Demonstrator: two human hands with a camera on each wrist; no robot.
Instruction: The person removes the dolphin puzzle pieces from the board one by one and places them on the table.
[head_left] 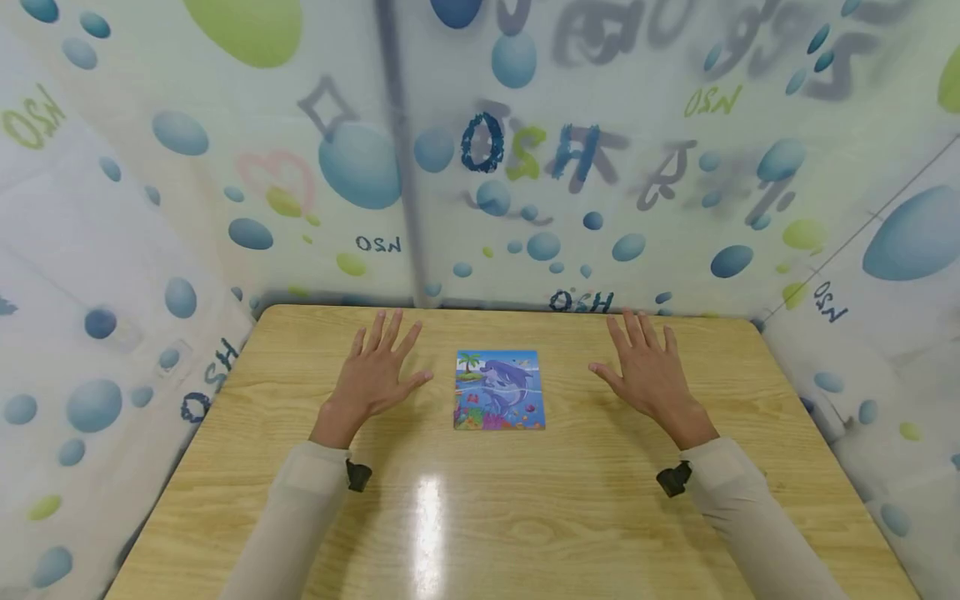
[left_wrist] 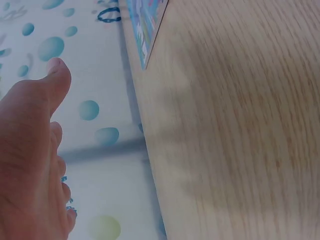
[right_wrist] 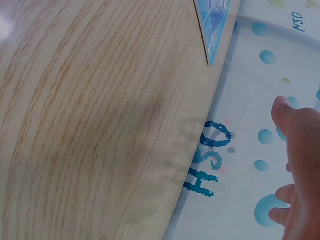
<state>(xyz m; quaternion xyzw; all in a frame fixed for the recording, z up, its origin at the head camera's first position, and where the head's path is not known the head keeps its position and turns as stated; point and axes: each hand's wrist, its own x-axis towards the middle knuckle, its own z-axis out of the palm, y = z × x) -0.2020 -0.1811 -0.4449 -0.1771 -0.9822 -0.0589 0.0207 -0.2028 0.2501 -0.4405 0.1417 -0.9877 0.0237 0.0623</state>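
Note:
A square picture board with dolphins, a palm tree and coral printed on it lies flat on the wooden table. To its left my left hand is held above the tabletop, fingers straight and spread, holding nothing. On the other side my right hand is spread the same way, also holding nothing. Both hands are apart from the board. In the left wrist view a corner of the board shows at the top. The right wrist view likewise catches one corner of the board.
The wooden table reaches back to a fabric wall printed with blue and green spots and lettering. Similar walls stand to the left and right. A dark wrist device sits at the left cuff, another device at the right.

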